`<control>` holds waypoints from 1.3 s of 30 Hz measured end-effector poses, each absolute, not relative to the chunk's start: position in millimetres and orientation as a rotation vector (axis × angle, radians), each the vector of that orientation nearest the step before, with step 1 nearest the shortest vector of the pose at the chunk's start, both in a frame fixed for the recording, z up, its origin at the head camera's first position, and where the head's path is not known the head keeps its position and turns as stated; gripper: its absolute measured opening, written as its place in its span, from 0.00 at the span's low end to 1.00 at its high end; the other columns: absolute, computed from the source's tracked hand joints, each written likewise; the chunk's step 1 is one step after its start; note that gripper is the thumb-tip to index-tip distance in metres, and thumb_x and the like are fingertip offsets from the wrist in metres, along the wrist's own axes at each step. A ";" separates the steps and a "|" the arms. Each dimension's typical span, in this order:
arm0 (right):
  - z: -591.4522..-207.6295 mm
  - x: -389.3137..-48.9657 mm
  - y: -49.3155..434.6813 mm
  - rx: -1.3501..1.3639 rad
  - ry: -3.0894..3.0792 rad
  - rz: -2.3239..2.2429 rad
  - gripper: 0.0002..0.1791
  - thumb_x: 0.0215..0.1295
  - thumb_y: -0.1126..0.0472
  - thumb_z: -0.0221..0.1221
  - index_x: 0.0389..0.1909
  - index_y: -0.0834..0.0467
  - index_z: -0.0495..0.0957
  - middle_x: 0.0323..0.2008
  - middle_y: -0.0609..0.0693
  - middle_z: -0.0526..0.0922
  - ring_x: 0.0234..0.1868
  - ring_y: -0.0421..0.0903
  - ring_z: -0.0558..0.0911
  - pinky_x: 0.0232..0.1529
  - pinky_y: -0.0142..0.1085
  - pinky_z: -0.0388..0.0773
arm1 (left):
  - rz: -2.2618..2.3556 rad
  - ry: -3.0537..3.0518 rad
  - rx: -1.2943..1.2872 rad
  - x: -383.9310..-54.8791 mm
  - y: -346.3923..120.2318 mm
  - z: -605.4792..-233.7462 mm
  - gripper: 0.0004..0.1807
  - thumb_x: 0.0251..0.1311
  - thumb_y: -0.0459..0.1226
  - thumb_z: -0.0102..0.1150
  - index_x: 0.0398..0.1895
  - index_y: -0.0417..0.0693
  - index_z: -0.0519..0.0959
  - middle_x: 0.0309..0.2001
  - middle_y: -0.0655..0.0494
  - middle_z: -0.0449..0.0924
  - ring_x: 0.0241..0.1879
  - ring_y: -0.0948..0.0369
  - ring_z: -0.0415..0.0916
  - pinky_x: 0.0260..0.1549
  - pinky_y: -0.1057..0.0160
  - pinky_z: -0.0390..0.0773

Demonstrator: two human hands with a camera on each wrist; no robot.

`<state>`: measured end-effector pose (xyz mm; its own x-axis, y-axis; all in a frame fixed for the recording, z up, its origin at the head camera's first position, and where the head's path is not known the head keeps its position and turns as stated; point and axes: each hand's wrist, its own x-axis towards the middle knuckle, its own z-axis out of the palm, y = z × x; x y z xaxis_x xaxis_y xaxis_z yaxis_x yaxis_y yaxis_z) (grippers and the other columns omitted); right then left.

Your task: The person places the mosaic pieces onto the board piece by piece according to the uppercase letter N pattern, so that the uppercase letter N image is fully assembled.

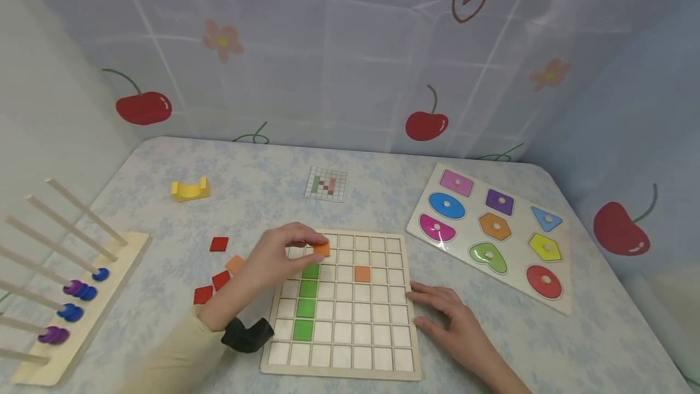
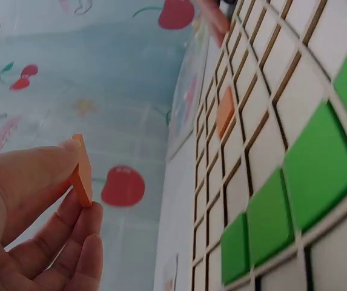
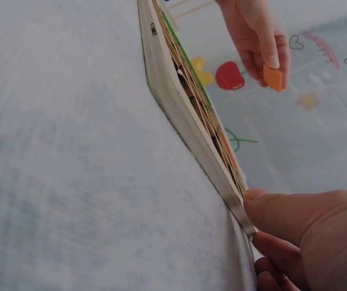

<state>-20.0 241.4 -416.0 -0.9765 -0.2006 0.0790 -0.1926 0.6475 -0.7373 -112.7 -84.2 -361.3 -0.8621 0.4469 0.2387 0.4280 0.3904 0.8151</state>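
Over the upper left of the wooden grid board [image 1: 341, 376], my left hand [image 1: 284, 251] pinches an orange square tile [image 1: 321, 249] between thumb and fingers. In the left wrist view the tile [image 2: 82, 173] stands on edge, raised off the board. Several green tiles [image 1: 305, 307] form a column in the board's left part, and one orange tile [image 1: 363, 273] lies in a cell right of centre. My right hand [image 1: 451, 321] rests at the board's right edge with fingers relaxed; in the right wrist view its thumb [image 3: 276, 209] touches the board's side [image 3: 191, 139].
Loose red tiles [image 1: 219, 244] and another orange tile [image 1: 235, 264] lie left of the board. A small printed grid card [image 1: 325, 184] lies behind it. Around them are a yellow block [image 1: 191, 190], a shape puzzle [image 1: 525, 217] at right and a bead-and-peg rack [image 1: 98, 315] at left.
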 end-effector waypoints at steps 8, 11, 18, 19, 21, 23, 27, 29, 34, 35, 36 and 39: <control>-415.6 -20.3 240.8 -0.310 2.832 -1.269 0.21 0.54 0.57 0.67 0.51 0.40 0.79 0.57 0.35 0.72 0.56 0.39 0.68 0.54 0.40 0.70 | 1.389 2.420 0.996 -104.1 -37.3 -383.8 0.13 0.51 0.34 0.69 0.42 0.46 0.83 0.41 0.62 0.79 0.42 0.63 0.76 0.41 0.61 0.76; -415.3 -20.6 240.5 -0.299 2.819 -1.272 0.21 0.55 0.57 0.67 0.51 0.40 0.79 0.57 0.35 0.72 0.56 0.39 0.68 0.54 0.41 0.70 | 1.361 2.390 0.987 -102.4 -30.5 -391.5 0.12 0.51 0.34 0.69 0.41 0.45 0.84 0.40 0.61 0.79 0.41 0.63 0.76 0.42 0.63 0.76; -415.0 -20.7 240.9 -0.274 2.811 -1.263 0.22 0.54 0.58 0.68 0.51 0.39 0.79 0.57 0.34 0.72 0.56 0.38 0.67 0.55 0.41 0.70 | 1.236 2.433 1.012 -99.5 -24.0 -395.1 0.11 0.51 0.35 0.69 0.40 0.48 0.84 0.37 0.65 0.79 0.40 0.67 0.75 0.41 0.68 0.74; -415.2 -20.7 241.1 -0.278 2.816 -1.260 0.22 0.54 0.58 0.68 0.51 0.39 0.79 0.57 0.34 0.72 0.56 0.38 0.68 0.55 0.41 0.70 | 1.223 2.439 1.020 -99.5 -23.2 -395.4 0.11 0.51 0.35 0.69 0.40 0.48 0.84 0.37 0.64 0.79 0.40 0.67 0.74 0.41 0.68 0.74; -415.7 -20.6 241.4 -0.298 2.822 -1.263 0.22 0.54 0.58 0.68 0.51 0.39 0.79 0.57 0.35 0.72 0.56 0.38 0.68 0.54 0.40 0.70 | 1.201 2.449 1.033 -99.2 -21.4 -395.5 0.12 0.51 0.34 0.69 0.40 0.47 0.84 0.37 0.63 0.79 0.40 0.66 0.74 0.40 0.68 0.74; -416.1 -20.7 241.8 -0.320 2.828 -1.265 0.22 0.54 0.58 0.68 0.51 0.40 0.79 0.57 0.35 0.72 0.56 0.39 0.68 0.54 0.40 0.70 | 1.184 2.462 1.041 -98.7 -20.0 -395.3 0.12 0.51 0.33 0.69 0.40 0.47 0.83 0.37 0.62 0.79 0.39 0.66 0.74 0.40 0.68 0.74; -416.1 -20.8 241.4 -0.315 2.824 -1.265 0.21 0.54 0.58 0.68 0.51 0.40 0.79 0.57 0.35 0.73 0.56 0.39 0.68 0.54 0.40 0.70 | 1.169 2.472 1.029 -97.1 -19.7 -394.4 0.11 0.52 0.33 0.68 0.40 0.47 0.83 0.37 0.63 0.78 0.38 0.66 0.75 0.39 0.69 0.74; -415.6 -20.8 241.2 -0.290 2.816 -1.262 0.21 0.54 0.57 0.68 0.51 0.39 0.79 0.57 0.35 0.72 0.56 0.38 0.68 0.55 0.40 0.70 | 1.169 2.473 1.017 -96.4 -21.0 -393.9 0.11 0.53 0.32 0.67 0.40 0.49 0.83 0.37 0.64 0.78 0.38 0.67 0.75 0.39 0.69 0.74; -414.9 -20.3 241.4 -0.279 2.815 -1.268 0.22 0.54 0.58 0.68 0.50 0.39 0.79 0.57 0.35 0.72 0.56 0.39 0.68 0.55 0.40 0.70 | 1.186 2.479 0.996 -95.8 -24.4 -393.9 0.11 0.53 0.31 0.66 0.40 0.51 0.82 0.37 0.65 0.78 0.39 0.67 0.75 0.40 0.69 0.74; -415.1 -20.4 241.6 -0.289 2.822 -1.267 0.22 0.54 0.58 0.68 0.50 0.40 0.79 0.57 0.35 0.72 0.56 0.39 0.68 0.55 0.39 0.70 | 1.185 2.482 0.994 -96.0 -24.7 -394.4 0.10 0.54 0.31 0.66 0.40 0.51 0.82 0.37 0.65 0.78 0.40 0.67 0.75 0.40 0.69 0.74; -415.5 -20.4 241.8 -0.307 2.828 -1.269 0.22 0.54 0.59 0.68 0.50 0.40 0.79 0.57 0.35 0.72 0.56 0.39 0.68 0.55 0.39 0.70 | 1.186 2.482 0.992 -96.1 -24.6 -394.5 0.11 0.53 0.31 0.66 0.40 0.50 0.82 0.37 0.64 0.78 0.40 0.67 0.75 0.41 0.69 0.74; -416.9 -20.3 242.0 -0.351 2.843 -1.275 0.22 0.54 0.59 0.67 0.51 0.41 0.79 0.57 0.35 0.73 0.56 0.39 0.68 0.54 0.36 0.69 | 1.191 2.474 0.995 -96.6 -23.3 -395.2 0.10 0.53 0.30 0.66 0.40 0.48 0.82 0.37 0.63 0.78 0.39 0.67 0.76 0.40 0.70 0.74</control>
<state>-20.3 242.0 -416.9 -0.9749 -0.2055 0.0852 -0.2003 0.6440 -0.7383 -96.6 -23.3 -395.2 -0.7463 0.6597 0.0887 0.4808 0.4421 0.7572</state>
